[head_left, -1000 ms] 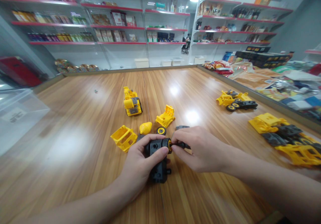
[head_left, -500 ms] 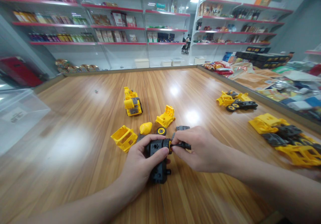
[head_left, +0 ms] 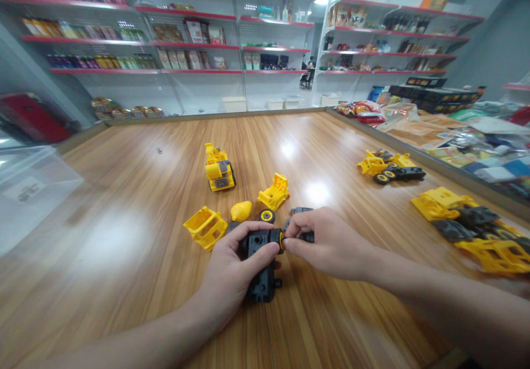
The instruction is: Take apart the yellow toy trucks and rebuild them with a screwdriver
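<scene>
My left hand [head_left: 237, 261] is closed around a black toy truck chassis [head_left: 261, 286], thumb on top. A wheel with a yellow hub [head_left: 281, 241] sits on the chassis side, facing right. My right hand [head_left: 331, 243] pinches a black screwdriver [head_left: 307, 237] at that hub; the fingers mostly hide it. Just beyond the hands lie a loose wheel [head_left: 267, 215], a yellow rounded piece [head_left: 240, 210], a yellow cab frame [head_left: 206, 228] and another yellow body part [head_left: 274, 192]. A grey piece [head_left: 301, 210] shows partly behind my right hand.
A yellow toy construction vehicle [head_left: 219, 168] stands farther back on the wooden table [head_left: 157, 203]. Toy truck parts [head_left: 391, 167] lie to the right, with a larger group [head_left: 476, 225] nearer. At left is a clear plastic bin [head_left: 37, 192]; packaged goods [head_left: 430, 126] lie beyond the right edge.
My right fingers have shifted and rolled slightly at the screwdriver, covering more of its shaft. The left hand and the chassis stay in place.
</scene>
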`<state>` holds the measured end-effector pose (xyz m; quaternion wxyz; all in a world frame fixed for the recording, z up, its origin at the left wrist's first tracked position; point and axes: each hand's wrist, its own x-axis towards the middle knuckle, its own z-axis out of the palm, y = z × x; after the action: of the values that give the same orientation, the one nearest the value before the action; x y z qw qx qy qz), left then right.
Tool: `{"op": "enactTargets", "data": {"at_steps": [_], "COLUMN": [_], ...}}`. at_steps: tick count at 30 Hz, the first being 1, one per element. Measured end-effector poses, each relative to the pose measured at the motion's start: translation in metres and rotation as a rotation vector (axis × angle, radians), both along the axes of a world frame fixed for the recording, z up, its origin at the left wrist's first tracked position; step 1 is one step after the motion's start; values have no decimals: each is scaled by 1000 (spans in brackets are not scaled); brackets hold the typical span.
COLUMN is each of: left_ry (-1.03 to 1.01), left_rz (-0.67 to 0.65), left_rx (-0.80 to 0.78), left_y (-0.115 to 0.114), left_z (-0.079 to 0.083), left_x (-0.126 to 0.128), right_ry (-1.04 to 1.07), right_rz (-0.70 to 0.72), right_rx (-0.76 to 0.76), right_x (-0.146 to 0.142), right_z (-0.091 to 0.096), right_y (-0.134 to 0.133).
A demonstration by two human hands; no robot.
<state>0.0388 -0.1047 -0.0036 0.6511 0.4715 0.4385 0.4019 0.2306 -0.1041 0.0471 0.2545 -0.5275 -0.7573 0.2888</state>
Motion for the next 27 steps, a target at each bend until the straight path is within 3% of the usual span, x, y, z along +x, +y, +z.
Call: {"op": "enactTargets", "data": {"at_steps": [5, 10, 14, 20, 23, 27], "left_ry": [-34, -223, -206, -59, -74, -242], "left_rz": [3, -1, -152, -490, -492, -412], "left_rx": [-17, -113, -125, 98, 101, 36], "left_y": [0, -1, -3, -7, -8, -6], "left_z": [2, 6, 5, 5, 6, 2], "left_x": [1, 4, -1, -12, -11, -7], "right_ry": [61, 149, 130, -96, -167, -235], "right_rz": [-31, -89, -115, -67, -10, 183], "right_rx": [-98, 64, 163, 181, 172, 161], "right_x": [2, 5, 9, 11, 12, 11], "right_z": [-6, -10, -16, -26, -25, -22], "right_y": [1, 5, 12, 13, 11, 8]}}
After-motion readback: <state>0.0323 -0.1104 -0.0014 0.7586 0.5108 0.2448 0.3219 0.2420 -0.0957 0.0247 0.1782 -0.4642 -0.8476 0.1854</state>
